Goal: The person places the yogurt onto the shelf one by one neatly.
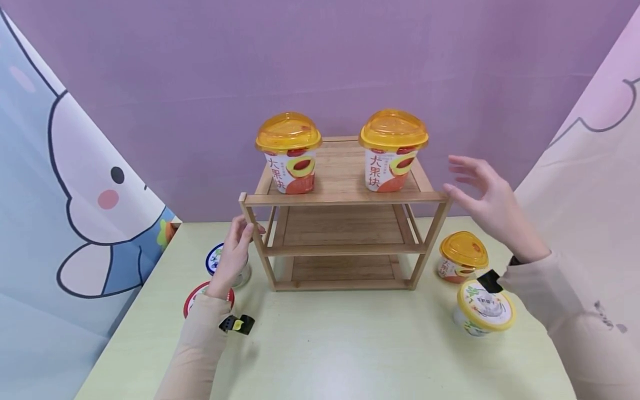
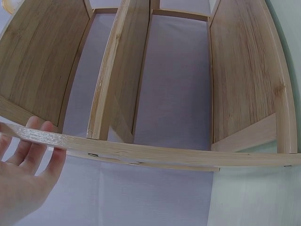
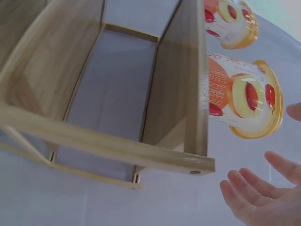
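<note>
A three-tier wooden shelf [image 1: 345,198] stands on the table, seen side-on in both wrist views. At its left front post, my left hand [image 1: 236,247] holds the wood. In the left wrist view the fingers [image 2: 33,157] pass behind the post and their tips show past its far edge. My right hand [image 1: 487,203] is in the air just off the shelf's top right corner, fingers spread and holding nothing. Two fruit yogurt cups with orange domed lids, a left cup [image 1: 292,153] and a right cup [image 1: 394,150], stand on the top tier.
Right of the shelf, another orange-lidded cup [image 1: 462,256] and a yellow-lidded tub [image 1: 484,308] are on the table [image 1: 320,344]. Beneath the left arm, a blue-lidded tub [image 1: 215,258] and a red-lidded tub [image 1: 195,300] are partly hidden. A purple cloth [image 1: 225,55] hangs behind.
</note>
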A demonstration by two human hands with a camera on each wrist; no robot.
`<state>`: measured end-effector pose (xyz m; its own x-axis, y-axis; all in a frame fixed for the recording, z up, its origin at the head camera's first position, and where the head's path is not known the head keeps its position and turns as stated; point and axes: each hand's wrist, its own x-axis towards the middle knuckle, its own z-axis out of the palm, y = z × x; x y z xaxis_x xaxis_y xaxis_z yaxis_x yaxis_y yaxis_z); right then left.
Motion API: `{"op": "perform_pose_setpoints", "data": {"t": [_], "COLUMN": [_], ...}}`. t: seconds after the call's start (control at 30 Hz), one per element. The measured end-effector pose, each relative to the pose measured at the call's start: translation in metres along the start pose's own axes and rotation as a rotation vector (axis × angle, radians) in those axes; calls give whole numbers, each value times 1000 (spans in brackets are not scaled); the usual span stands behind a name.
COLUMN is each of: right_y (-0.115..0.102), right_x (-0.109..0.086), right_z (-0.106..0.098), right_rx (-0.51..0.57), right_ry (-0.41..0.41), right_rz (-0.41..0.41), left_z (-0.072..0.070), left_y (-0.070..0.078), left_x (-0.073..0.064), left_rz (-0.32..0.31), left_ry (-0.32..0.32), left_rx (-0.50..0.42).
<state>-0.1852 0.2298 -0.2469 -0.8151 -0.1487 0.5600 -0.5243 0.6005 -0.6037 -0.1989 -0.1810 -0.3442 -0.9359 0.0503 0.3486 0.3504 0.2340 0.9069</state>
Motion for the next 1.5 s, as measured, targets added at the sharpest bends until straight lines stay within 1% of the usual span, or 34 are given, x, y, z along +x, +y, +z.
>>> {"op": "perform_pose_setpoints", "data": {"t": [0.2,0.43,0.7,0.83,0.93,1.03,1.13,1.2,1.3,1.5], "right_y": [7,16,32,40,47,54,61,66,74,85], "right_x": [-18,-43,-68,-80,-90,-100,-110,-118,-130,-149], "right_z": [2,-1,-3,-2,-1,0,1,2,2,4], "right_rx": [-99,-111,-141,-149,-147,-146,-152,-174,-178,-138], "right_ry": [16,1,-6,-23,-36,-51,-72,-101,-148,-242], "right_rz": [-72,-92,-155,-157,-142,-131,-105,-64,2,140], "left_z": [-1,-1,-2,-2,-1,-1,-3,-4,-5,-4], "left_y": [0,-1,-3,-3,-2,-3,-12,-20,-29,-30], "left_x": [-1,-1,-2,-2,-2,-1,1,3,5,7], "left_rz": [8,21,26,36,38,28,20,21,23,20], "left_ry": [6,15,28,29,32,30,14,5,-4,3], "left_rx": [4,-2,-6,-5,-5,-6,-16,-21,-19,-20]}}
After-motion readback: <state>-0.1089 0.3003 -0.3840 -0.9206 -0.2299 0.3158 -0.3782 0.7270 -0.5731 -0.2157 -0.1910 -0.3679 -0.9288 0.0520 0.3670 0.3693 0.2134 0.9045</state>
